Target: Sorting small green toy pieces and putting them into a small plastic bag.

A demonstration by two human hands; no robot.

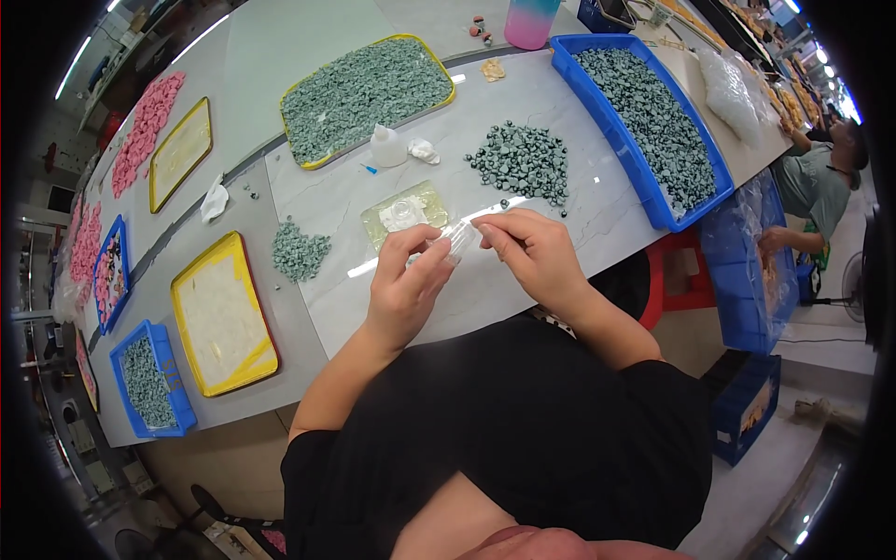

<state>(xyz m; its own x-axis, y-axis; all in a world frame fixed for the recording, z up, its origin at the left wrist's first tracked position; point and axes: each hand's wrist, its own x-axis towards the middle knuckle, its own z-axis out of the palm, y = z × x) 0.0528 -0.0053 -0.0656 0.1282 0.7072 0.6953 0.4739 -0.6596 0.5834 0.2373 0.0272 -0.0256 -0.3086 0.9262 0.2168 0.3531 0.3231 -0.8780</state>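
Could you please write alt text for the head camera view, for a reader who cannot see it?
Both hands, left hand and right hand, hold a small clear plastic piece over a pale table. Behind them lie a loose pile of grey-green pieces, a yellow-rimmed tray and a blue bin of the same.

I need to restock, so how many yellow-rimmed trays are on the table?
3. One full of green pieces at the top centre, one at the upper left, and one left of the hands. More may be hidden beyond the frame.
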